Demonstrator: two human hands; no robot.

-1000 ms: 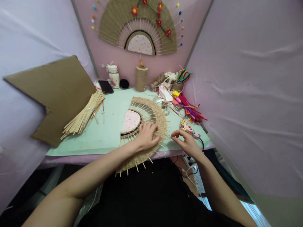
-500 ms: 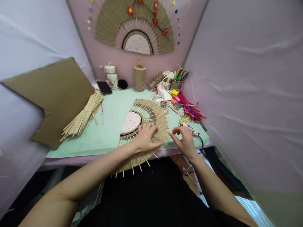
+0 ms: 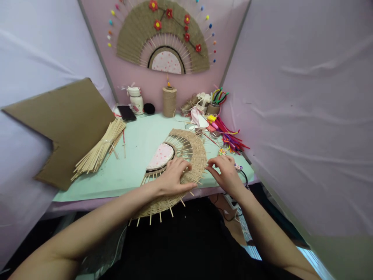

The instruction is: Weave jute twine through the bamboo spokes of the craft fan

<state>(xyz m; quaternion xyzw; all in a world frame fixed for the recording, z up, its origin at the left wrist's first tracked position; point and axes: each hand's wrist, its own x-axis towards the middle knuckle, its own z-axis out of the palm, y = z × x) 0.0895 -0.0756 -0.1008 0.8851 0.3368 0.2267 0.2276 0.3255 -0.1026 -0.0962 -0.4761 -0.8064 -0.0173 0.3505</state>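
Observation:
A half-round woven fan (image 3: 198,151) of tan twine on thin wooden sticks lies on the table, its lower part hanging over the front edge. Its half-round centre piece (image 3: 160,156) is white with pink spots and a black border. My left hand (image 3: 176,177) rests on top of the weave, fingers spread and thumb stretched out toward the rim. At the fan's right rim, by the protruding stick ends, my right hand (image 3: 223,171) is closed in a pinch. What sits between its fingertips is too small to make out.
A bundle of sticks (image 3: 100,149) and folded cardboard (image 3: 75,120) lie left. Behind stand a white bottle (image 3: 136,102) and a twine spool (image 3: 169,102); a phone (image 3: 126,113) lies nearby. Pipe cleaners (image 3: 233,138) lie right. A finished fan (image 3: 131,42) hangs on the back wall.
The view has tipped slightly upward. The fan has turned a little under my left hand, which stays on it. My right hand keeps its pinch at the rim, its fingers drawn slightly closer together.

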